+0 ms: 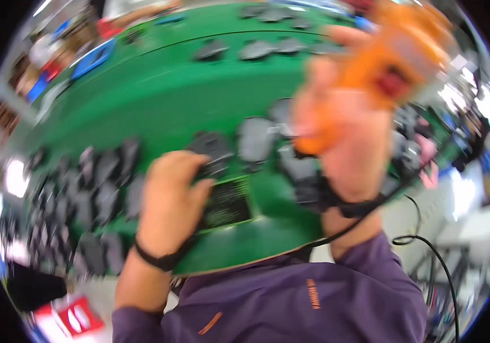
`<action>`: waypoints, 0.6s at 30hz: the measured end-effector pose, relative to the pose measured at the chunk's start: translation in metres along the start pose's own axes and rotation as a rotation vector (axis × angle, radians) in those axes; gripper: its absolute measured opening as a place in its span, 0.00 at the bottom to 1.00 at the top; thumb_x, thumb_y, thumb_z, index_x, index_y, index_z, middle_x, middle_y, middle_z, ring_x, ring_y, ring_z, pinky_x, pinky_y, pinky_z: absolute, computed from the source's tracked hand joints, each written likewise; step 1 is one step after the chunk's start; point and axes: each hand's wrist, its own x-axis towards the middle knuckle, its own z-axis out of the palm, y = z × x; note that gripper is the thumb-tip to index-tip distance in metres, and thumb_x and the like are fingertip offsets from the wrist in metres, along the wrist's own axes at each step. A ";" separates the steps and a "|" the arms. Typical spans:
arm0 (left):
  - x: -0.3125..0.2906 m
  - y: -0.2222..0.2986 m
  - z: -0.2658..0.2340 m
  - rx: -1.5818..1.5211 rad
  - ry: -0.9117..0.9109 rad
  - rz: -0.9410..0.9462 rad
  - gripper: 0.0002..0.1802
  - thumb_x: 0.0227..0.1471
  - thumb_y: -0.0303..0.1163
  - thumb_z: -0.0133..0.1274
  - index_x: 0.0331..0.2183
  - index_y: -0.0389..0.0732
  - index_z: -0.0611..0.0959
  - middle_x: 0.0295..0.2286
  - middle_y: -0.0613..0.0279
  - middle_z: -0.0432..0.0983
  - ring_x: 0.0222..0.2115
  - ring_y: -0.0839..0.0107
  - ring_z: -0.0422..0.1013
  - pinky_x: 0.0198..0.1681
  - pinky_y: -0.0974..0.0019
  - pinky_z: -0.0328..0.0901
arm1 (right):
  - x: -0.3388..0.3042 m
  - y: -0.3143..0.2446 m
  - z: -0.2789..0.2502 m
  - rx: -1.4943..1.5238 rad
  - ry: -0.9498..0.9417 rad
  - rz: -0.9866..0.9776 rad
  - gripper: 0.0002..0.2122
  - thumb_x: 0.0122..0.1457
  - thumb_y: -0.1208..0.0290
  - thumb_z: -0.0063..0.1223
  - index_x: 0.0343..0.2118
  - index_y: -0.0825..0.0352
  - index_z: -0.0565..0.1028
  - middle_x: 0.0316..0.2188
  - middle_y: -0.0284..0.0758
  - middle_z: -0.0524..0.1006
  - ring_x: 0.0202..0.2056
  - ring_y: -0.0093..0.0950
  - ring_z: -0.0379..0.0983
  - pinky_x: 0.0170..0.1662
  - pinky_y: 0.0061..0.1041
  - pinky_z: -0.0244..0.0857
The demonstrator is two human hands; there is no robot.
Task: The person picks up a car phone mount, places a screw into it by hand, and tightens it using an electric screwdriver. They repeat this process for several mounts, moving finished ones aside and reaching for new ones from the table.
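My right hand [356, 137], raised on the right and smeared by motion, is wrapped around an orange handheld power tool [399, 57], which looks like a cordless screwdriver. Its tip is too blurred to make out. My left hand [170, 177] has its thumb and fingers on the near-left edge of a dark grey plastic housing [215, 150] that rests on the green table. Just below this housing lies a shallow green-rimmed tray [227, 203] with many small dark pieces, too small to name. Black straps circle both wrists.
Grey housings [256, 140] lie right of the left hand, and many dark parts [84, 194] stand in rows on the left. More grey parts [256, 50] line the far side of the green table [187, 97]. A black cable [442, 263] hangs at the right.
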 end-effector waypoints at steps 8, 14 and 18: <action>0.014 -0.019 0.013 0.064 -0.054 -0.107 0.44 0.33 0.16 0.64 0.56 0.41 0.72 0.50 0.47 0.71 0.53 0.48 0.66 0.59 0.55 0.61 | 0.028 0.008 -0.010 -0.166 0.114 0.000 0.30 0.48 0.76 0.71 0.53 0.67 0.67 0.42 0.35 0.77 0.44 0.26 0.77 0.50 0.26 0.71; 0.030 -0.026 0.033 -0.040 -0.171 -0.171 0.55 0.30 0.15 0.65 0.63 0.42 0.64 0.47 0.47 0.71 0.50 0.47 0.68 0.55 0.56 0.63 | 0.026 0.002 -0.020 -0.240 0.102 -0.029 0.33 0.46 0.76 0.72 0.56 0.68 0.67 0.44 0.37 0.77 0.47 0.28 0.76 0.51 0.28 0.70; 0.033 -0.029 0.033 -0.090 -0.179 -0.100 0.54 0.30 0.14 0.64 0.63 0.41 0.65 0.45 0.47 0.72 0.46 0.48 0.70 0.51 0.57 0.66 | 0.018 -0.018 -0.018 -0.300 0.065 0.024 0.34 0.45 0.76 0.73 0.56 0.68 0.67 0.45 0.37 0.77 0.46 0.28 0.77 0.51 0.28 0.71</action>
